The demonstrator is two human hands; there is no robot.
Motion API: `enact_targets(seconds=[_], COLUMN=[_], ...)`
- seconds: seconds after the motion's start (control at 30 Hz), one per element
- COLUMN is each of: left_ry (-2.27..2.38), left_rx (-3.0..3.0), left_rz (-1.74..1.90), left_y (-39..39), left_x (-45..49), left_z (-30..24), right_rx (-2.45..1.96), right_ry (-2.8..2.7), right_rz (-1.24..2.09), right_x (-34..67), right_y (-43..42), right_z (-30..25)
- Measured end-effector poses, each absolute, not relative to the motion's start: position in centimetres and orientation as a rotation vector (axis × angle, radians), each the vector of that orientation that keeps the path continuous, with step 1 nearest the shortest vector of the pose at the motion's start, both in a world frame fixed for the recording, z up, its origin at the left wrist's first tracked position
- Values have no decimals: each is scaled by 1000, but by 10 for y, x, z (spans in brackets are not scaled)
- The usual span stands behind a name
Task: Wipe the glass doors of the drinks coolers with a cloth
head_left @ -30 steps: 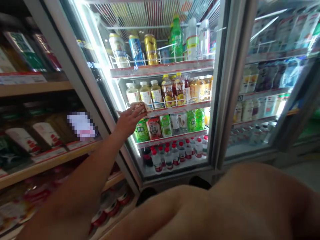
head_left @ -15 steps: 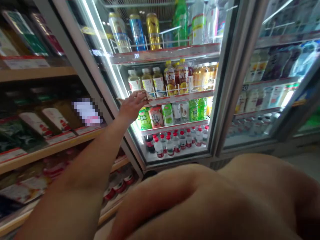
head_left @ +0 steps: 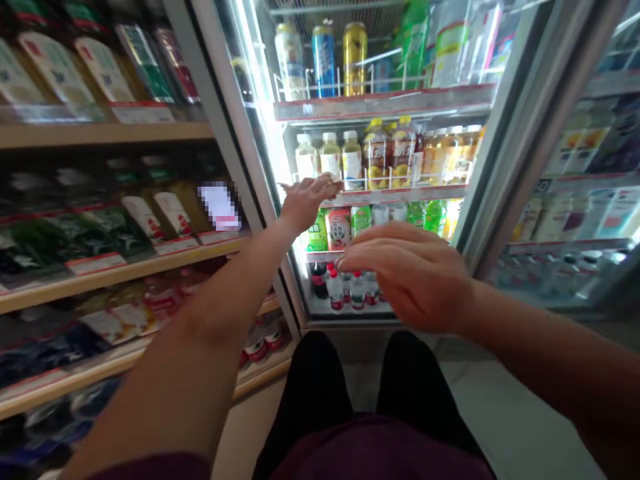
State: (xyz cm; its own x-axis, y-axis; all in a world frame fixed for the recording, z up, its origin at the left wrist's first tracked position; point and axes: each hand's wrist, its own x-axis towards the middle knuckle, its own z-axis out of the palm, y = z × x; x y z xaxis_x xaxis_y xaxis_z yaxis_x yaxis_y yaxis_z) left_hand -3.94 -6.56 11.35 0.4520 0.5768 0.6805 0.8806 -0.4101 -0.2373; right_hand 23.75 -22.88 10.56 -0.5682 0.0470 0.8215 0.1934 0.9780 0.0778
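Plainly, the fingers (head_left: 320, 187) of the left hand (head_left: 300, 204) hold a crumpled cloth (head_left: 331, 189) before a lit drinks cooler (head_left: 345, 325), near its middle bottle row (head_left: 351, 161) — the right hand (head_left: 417, 280) hovers nearer, fingers bent together, their grip impossible to tell — with wooden shelves (head_left: 100, 136) of bottles standing leftward.

A white strip light (head_left: 265, 100) glares down the left inner side of the cooler (head_left: 350, 325), bleaching that edge. Left of the cooler, wooden shelves (head_left: 100, 135) lie dim and smeared, a pixelated patch (head_left: 220, 207) nearest it. Before the cooler, the right hand (head_left: 420, 273) is duller, softly blurred; below, the floor (head_left: 515, 407) is shadowy.
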Motion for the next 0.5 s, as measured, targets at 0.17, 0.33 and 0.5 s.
enact_targets(seconds=[0.17,0.33,0.5], left_ry=[-1170,-1252,-1219], left_rx=[-2363,-2451,-2371], left_rz=[-1510,-2541,-2829], left_y=[-62,-50,-46], left_x=[2,34,28], left_z=[118,132,149], right_rx=[-510,-554,-489], right_ry=[-2023,-2119,-2073], right_rz=[-454,-349,-357], right_x=[200,179,151], right_y=[-117,-46,-28], right_z=[108,115,133])
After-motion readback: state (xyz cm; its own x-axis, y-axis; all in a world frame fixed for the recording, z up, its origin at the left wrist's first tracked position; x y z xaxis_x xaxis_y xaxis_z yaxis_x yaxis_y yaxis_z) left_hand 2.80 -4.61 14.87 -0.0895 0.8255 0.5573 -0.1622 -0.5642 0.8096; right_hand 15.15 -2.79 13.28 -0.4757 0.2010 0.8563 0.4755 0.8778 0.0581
